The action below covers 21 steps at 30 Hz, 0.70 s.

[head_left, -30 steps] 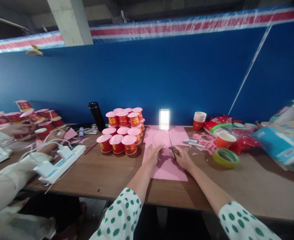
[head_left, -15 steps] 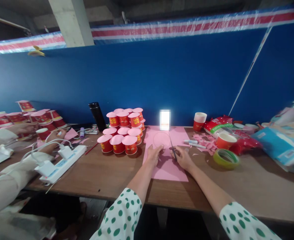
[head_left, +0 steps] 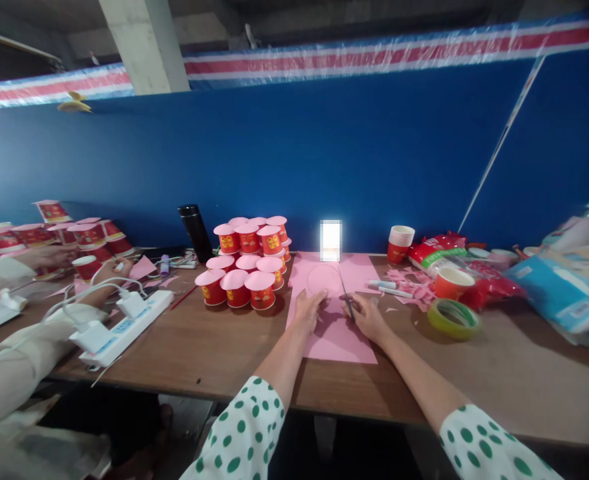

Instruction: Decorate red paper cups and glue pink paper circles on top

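A pair of dark scissors (head_left: 347,303) is in my right hand (head_left: 367,316), its fingers wrapped round the handles. The thin blades point away from me, over a pink paper sheet (head_left: 324,279) with a circle drawn on it. My left hand (head_left: 310,310) is closed on the near edge of that sheet, just left of the scissors, thumb on top. The blades lie close to the right side of the circle. Beneath both hands lies more pink paper (head_left: 341,343), flat on the brown table.
Red paper cups with pink discs (head_left: 261,291) stand stacked to the left. At right are pens (head_left: 389,287), pink scraps (head_left: 419,283), a tape roll (head_left: 453,319) and a cup stack (head_left: 400,243). A power strip (head_left: 129,327) lies near another person's hand (head_left: 109,277).
The scissors' blades look slightly closer together than before. Both my hands and the paper stay nearly where they were.
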Each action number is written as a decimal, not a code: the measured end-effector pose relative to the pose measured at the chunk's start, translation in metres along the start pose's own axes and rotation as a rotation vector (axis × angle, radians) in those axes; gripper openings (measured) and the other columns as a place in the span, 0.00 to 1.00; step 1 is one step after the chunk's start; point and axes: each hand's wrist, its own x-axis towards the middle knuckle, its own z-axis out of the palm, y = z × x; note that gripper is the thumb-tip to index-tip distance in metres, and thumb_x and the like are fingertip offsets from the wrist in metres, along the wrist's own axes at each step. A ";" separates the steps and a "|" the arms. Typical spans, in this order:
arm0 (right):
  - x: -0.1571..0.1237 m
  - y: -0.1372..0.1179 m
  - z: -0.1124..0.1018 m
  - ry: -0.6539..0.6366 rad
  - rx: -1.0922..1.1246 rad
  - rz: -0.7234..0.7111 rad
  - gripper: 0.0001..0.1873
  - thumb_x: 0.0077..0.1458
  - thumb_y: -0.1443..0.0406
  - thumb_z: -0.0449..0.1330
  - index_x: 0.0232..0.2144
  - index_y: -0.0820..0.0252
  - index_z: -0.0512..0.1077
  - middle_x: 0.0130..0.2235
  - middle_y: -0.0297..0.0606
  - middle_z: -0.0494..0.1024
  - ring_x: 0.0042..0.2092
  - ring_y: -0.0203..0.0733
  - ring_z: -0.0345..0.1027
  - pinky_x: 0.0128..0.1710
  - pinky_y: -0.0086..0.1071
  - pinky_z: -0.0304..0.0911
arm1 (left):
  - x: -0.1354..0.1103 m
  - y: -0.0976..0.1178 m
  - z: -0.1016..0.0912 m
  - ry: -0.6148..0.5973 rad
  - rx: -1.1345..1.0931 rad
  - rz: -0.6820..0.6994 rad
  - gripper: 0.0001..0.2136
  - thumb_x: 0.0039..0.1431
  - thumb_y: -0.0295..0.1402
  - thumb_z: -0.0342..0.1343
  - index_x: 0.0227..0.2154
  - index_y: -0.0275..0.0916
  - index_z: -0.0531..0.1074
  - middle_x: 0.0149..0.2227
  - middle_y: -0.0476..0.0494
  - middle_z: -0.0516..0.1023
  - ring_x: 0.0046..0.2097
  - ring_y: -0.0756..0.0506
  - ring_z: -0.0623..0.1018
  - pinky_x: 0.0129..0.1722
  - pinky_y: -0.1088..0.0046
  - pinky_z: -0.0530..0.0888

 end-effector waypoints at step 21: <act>-0.001 -0.003 0.000 0.000 0.003 0.019 0.20 0.51 0.54 0.58 0.40 0.63 0.71 0.21 0.32 0.70 0.20 0.36 0.64 0.19 0.28 0.61 | 0.006 -0.005 -0.005 0.029 0.025 0.031 0.19 0.33 0.33 0.70 0.29 0.34 0.69 0.23 0.49 0.73 0.23 0.53 0.73 0.27 0.77 0.72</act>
